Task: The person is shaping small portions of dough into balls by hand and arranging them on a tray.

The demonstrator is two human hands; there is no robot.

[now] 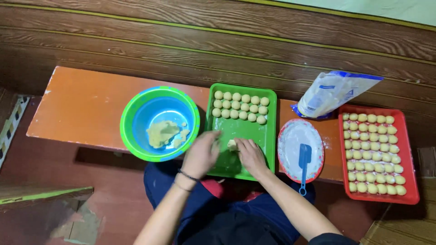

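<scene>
Setting: a low orange bench (86, 106) stands against a dark wood-panelled wall, on a reddish floor; the person sits before it, seen from above.
Fingers: both hands meet over the near part of the green tray (270, 136), with a small piece of dough (232, 144) between their fingertips. The left hand (201, 153) has its fingers curled loosely toward the dough; the right hand (251, 155) has its fingers bent in on it from the other side. Whether either truly pinches the dough I cannot tell.
Wrist: a dark bracelet (187, 175) sits on the left wrist.
Green tray: three rows of pale dough balls (240, 107) fill its far end; the near end is bare apart from the hands.
Left of tray: a blue bowl with a green rim (159, 123) holds a remnant of yellowish dough.
Right of tray: an oval plate (295, 136) dusted with flour, with a blue spatula (304, 163) lying on it, its handle over the near rim.
Far right: a red tray (408, 154) packed with rows of dough balls; behind it, a white and blue bag (334, 93).
</scene>
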